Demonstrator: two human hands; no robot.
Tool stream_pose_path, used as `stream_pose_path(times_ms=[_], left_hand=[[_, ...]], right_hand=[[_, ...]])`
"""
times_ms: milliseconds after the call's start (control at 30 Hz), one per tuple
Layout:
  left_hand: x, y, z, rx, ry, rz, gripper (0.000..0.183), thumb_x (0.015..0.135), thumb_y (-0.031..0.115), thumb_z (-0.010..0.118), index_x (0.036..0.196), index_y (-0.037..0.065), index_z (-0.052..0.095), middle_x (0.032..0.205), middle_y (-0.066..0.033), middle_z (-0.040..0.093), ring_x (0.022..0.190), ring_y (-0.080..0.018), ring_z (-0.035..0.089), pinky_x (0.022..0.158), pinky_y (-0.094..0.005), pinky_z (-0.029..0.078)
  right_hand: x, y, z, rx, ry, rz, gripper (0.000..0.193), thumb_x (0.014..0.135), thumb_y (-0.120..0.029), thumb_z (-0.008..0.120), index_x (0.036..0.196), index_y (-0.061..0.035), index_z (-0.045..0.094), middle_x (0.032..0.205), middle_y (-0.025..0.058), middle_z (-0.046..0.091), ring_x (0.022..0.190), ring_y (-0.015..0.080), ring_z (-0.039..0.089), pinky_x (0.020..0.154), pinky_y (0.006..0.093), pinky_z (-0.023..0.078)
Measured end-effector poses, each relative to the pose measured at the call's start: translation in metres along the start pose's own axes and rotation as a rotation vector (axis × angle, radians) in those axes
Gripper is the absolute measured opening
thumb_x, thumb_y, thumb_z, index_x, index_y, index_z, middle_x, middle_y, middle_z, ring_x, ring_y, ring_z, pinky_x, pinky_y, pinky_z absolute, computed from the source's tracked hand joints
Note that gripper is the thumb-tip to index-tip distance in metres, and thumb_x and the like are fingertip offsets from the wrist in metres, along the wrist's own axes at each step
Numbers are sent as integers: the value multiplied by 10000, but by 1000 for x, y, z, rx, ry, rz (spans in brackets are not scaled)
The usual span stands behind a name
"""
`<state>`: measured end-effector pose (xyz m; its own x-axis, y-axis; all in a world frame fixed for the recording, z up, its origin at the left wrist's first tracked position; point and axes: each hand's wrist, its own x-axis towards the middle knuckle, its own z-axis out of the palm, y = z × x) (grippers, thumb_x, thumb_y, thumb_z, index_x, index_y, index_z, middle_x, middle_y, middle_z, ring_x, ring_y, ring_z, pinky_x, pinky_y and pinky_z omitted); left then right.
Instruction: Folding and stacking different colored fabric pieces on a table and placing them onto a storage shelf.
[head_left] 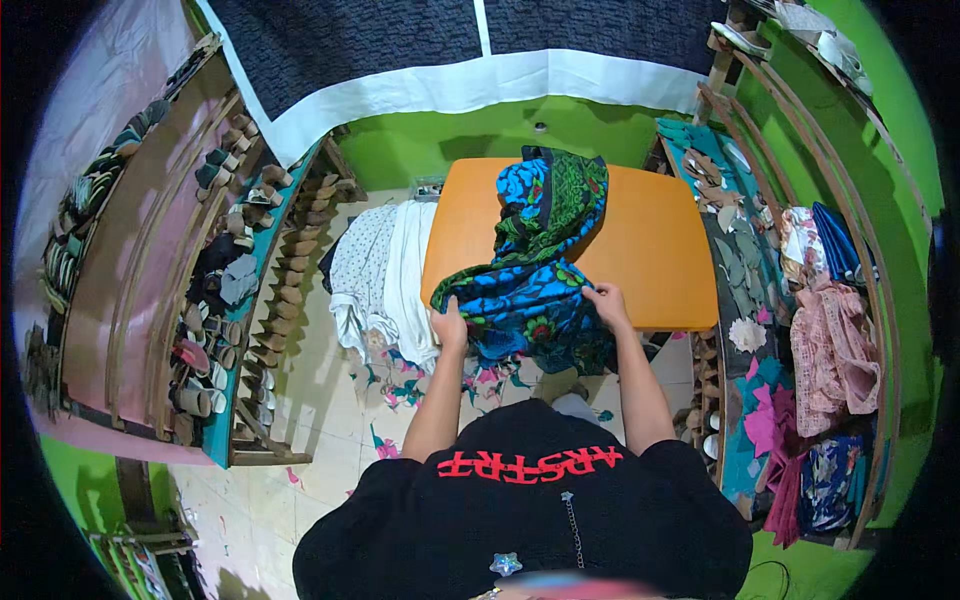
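Note:
A blue, green and black patterned cloth (520,300) with red flowers lies across an orange table (650,240). Its far part trails back over the tabletop in a loose, twisted strip. The near part is spread between my hands and hangs over the table's front edge. My left hand (449,322) grips the cloth at its left edge, near the table's front left corner. At the right edge of the spread part, my right hand (608,305) pinches the cloth between thumb and fingers.
White and dotted cloths (385,270) hang at the table's left side. Shoe racks (245,360) line the left. On the right, a shelf holds shoe parts and folded garments, among them a pink lace one (835,350). Pink and green scraps (400,388) litter the tiled floor (330,400).

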<state>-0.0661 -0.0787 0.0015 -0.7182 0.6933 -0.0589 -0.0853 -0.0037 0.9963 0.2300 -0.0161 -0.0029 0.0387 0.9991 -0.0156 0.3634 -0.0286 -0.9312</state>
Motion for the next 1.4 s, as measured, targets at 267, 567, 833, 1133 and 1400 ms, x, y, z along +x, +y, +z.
stream_pose_path(times_ms=[267,567,833,1133,1400], left_hand=[[36,36,35,100,100,204,230,736,103,558,919,-36,555,845,-124,602,769,-226,567,719,-317,421],[63,61,32,1104,92,-216,373,616,214,630,937,39,554,1032,-161,530,975,-338,465,849,-446,345],[-21,75,202,721,-626,782,350,606,296,657,888,111,563,977,-97,489,942,-286,441,770,-403,365],[74,26,255,713,-564,301,275,729,68,400,981,19,499,969,-243,537,899,-399,519,772,-448,408],[150,118,222,-853,-738,-359,430,858,316,333,1156,32,459,1119,-133,520,997,-279,522,897,-424,386]], right_hand=[[7,-4,-43,-15,373,31,215,732,-188,618,733,27,613,633,81,593,582,138,539,549,281,421],[38,25,-101,1034,-267,582,279,820,-259,450,852,-12,576,769,86,617,666,207,588,631,332,497],[51,-30,-40,233,-987,674,430,768,-366,590,1077,-74,519,971,33,587,828,132,562,739,272,441],[71,26,-34,1094,-752,725,451,823,-311,483,1200,-76,406,1207,91,456,1078,214,468,936,407,360],[107,-8,-74,1489,-496,347,710,759,-534,410,1245,-20,347,1259,154,389,1149,307,380,970,456,274]])
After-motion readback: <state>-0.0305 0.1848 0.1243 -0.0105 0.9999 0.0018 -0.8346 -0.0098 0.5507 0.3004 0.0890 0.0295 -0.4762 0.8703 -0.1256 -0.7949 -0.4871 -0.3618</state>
